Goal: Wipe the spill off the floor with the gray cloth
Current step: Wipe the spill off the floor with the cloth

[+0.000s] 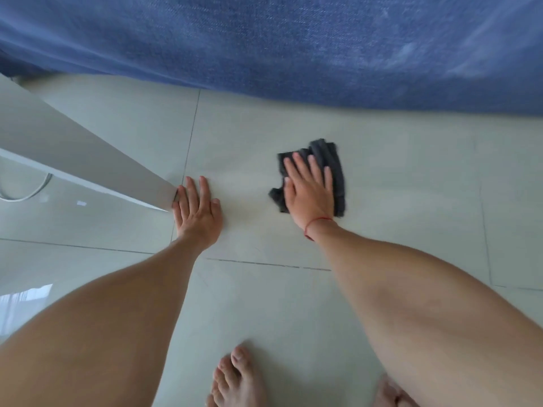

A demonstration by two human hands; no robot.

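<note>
Two flat palms: right hand [310, 190] on gray cloth [335, 165], left hand [197, 211] on floor [411, 201].

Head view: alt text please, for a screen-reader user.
A person's right hand presses flat on a crumpled gray cloth on the pale tiled floor. The left hand lies flat on the tiles beside a white panel, below blue fabric.

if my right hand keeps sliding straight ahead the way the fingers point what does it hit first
Past the gray cloth under the right hand comes bare floor, then probably the blue fabric edge ahead.
</note>
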